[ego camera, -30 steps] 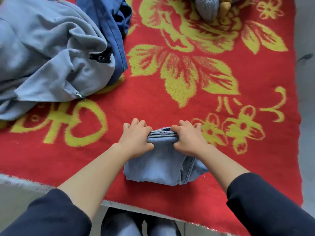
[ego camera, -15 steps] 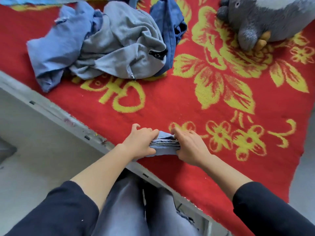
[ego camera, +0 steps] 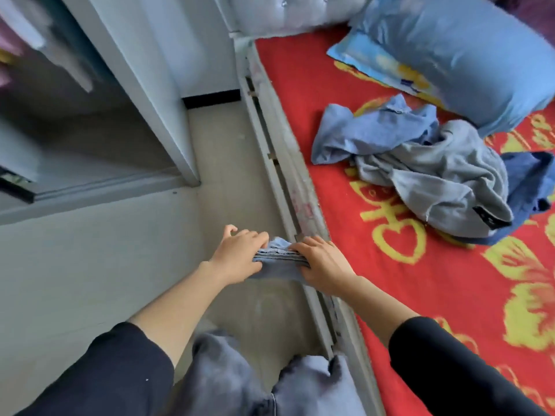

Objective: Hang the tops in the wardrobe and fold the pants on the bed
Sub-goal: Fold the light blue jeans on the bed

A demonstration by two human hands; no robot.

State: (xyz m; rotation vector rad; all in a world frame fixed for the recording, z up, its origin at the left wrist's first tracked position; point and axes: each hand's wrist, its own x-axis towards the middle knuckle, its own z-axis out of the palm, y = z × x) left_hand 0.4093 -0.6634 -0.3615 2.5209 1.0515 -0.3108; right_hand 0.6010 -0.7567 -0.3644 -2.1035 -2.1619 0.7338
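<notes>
Left hand (ego camera: 238,255) grips one end of a small folded bundle of light-blue denim pants (ego camera: 277,261), fingers curled over its top edge. Right hand (ego camera: 326,265) clamps the other end the same way. The bundle hangs between my hands, off the bedding, above the pale floor (ego camera: 90,265) and just beside the bed's grey side rail (ego camera: 282,163); my right hand lies over that rail. The bed carries a red blanket with a yellow flower pattern (ego camera: 345,121). Well up the bed from my hands sits a crumpled heap: a grey sweatshirt with a black tab (ego camera: 444,181) on top, a light-blue top (ego camera: 360,136) spilling toward the rail, and a dark-blue garment (ego camera: 528,181) under the far side. Beyond the heap a blue pillow (ego camera: 465,55) lies at the head of the bed. To my left, across the strip of floor, the white wardrobe (ego camera: 144,85) stands open, with blurred pink and pale cloth at its upper corner. My dark sleeves and grey trousers fill the bottom of the view.
</notes>
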